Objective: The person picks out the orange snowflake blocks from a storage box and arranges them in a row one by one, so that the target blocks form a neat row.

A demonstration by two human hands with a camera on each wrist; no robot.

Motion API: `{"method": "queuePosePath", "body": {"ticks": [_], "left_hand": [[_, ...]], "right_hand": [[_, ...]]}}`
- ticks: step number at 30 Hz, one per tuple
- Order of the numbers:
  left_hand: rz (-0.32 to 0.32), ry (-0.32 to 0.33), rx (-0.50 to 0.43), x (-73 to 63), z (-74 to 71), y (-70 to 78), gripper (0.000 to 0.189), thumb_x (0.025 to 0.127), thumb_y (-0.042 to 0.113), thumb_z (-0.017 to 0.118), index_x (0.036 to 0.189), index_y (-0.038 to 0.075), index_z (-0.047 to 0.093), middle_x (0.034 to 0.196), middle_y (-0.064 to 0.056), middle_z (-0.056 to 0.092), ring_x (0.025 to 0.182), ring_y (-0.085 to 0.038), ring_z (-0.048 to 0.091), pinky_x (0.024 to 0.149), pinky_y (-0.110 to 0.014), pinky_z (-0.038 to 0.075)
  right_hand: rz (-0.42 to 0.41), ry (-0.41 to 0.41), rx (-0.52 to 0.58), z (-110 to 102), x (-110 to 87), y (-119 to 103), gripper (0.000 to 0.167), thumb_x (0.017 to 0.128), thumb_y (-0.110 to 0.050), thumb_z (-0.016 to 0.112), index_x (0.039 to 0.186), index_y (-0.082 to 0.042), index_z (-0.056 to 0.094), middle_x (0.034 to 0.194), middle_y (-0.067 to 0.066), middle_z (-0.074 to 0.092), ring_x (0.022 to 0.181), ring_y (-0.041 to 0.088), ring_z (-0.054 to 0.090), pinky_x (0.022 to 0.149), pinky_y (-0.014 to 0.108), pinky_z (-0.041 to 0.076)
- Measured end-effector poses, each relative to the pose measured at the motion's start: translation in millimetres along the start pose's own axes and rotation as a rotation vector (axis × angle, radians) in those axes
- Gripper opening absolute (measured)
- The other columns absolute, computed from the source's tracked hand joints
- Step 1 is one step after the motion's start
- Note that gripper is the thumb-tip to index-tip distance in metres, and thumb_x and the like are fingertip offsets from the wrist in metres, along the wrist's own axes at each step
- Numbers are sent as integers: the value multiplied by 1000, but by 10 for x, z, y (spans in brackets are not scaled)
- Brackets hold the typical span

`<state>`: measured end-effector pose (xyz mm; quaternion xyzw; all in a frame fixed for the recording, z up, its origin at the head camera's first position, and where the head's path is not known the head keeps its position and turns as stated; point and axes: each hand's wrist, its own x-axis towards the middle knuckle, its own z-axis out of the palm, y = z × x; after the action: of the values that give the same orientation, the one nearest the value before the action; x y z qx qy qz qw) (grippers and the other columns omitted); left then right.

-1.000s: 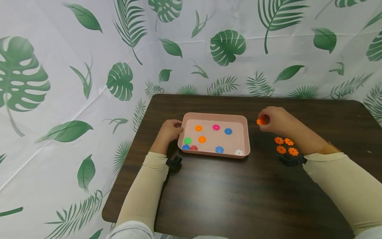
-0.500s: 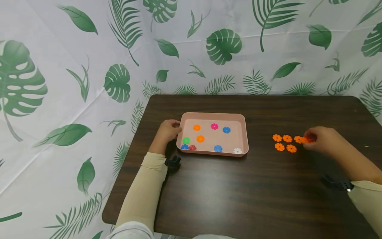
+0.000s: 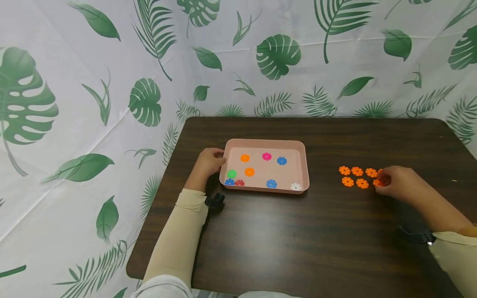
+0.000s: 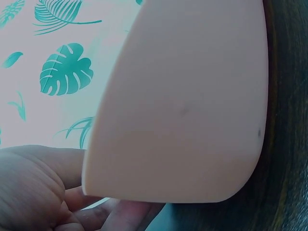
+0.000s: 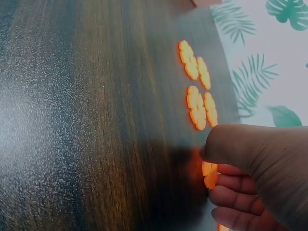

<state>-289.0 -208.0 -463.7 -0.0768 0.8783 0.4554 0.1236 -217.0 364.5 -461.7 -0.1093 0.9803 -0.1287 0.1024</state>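
Observation:
My left hand [image 3: 208, 163] grips the left side of a shallow pink tray [image 3: 264, 143]. The tray's outer wall fills much of the left wrist view, with fingers [image 4: 127, 214] reaching along its lower edge. Orange, blue, pink, green, red and white flower-shaped discs lie spread inside. To the right of the tray, my right hand [image 3: 401, 182] is down at the tabletop, thumb and fingers pinching an orange flower disc [image 5: 209, 174]. This disc sits at the right end of the nearer of two rows of orange discs [image 3: 362, 183]. My fingers partly cover another orange disc behind it.
The dark wooden table [image 3: 298, 248] stands against a white sheet [image 3: 231, 62] printed with green leaves. Black straps circle both wrists, the left strap [image 3: 215, 200] close to the tray's near left corner.
My right hand has carried an orange disc from near the tray rightward to the rows, then shifted slightly left and lower over the last half second. The left hand stays on the tray.

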Motion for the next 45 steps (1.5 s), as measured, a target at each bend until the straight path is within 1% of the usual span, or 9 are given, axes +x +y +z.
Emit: {"method": "queuePosePath", "body": {"ticks": [13,18,23,28,30,33,37,41,45], "left_hand": [[-13,-13,0,-4,-14,14,40,98,15,68,137,6,65,117,-16,70,90,-27,73,82,-40,63],[-7,-11,-12,-2,-16,5,40,98,14,68,137,5,65,117,-17,70,89,-28,73,82,-40,63],[7,-11,-29,-7,-18,-2,41,97,13,68,138,4,65,116,-18,70,89,-28,73,82,-41,63],[13,-8,-24,-2,-17,-9,41,97,13,68,138,5,65,116,-18,70,90,-29,73,81,-41,63],[12,-8,-22,-2,-14,-8,41,97,13,68,137,5,65,116,-18,70,90,-29,73,81,-41,63],[3,-9,-21,-10,-14,9,40,98,13,68,137,6,65,116,-17,69,90,-28,72,80,-40,63],[-7,-9,-22,-20,-17,28,40,98,12,67,138,6,65,117,-17,69,92,-28,72,81,-40,63],[-7,-4,-18,-23,-20,28,40,98,13,67,137,6,65,117,-17,69,92,-27,72,81,-40,63],[-12,-2,-9,-18,-11,17,39,98,14,67,137,7,66,116,-16,69,89,-26,72,79,-38,63]], "right_hand": [[-10,2,-24,-6,-8,-47,37,83,-17,80,99,13,67,87,16,66,79,32,65,73,57,55],[-1,-10,-22,-30,-5,-36,41,83,-19,81,103,14,66,89,18,67,82,35,65,75,57,55],[24,-13,-14,-117,9,-56,48,85,-21,81,110,16,64,94,23,67,87,40,65,75,58,55],[23,16,-9,-247,82,-131,45,87,-21,80,110,15,65,95,23,67,85,37,64,72,57,55],[12,22,-11,-309,119,-183,45,88,-21,79,112,14,65,99,25,67,89,39,64,74,58,55],[-11,29,-12,-407,188,-304,46,90,-23,77,116,13,65,106,27,66,96,42,63,78,60,53],[-76,73,-18,-499,326,-566,45,92,-23,77,118,11,66,111,27,65,99,41,63,82,60,53],[-150,125,-2,-514,522,-925,41,91,-23,78,115,9,68,109,24,65,97,38,62,83,58,53],[-217,139,14,-451,761,-1362,41,89,-23,80,115,6,70,106,20,66,94,33,62,83,55,54]]}}
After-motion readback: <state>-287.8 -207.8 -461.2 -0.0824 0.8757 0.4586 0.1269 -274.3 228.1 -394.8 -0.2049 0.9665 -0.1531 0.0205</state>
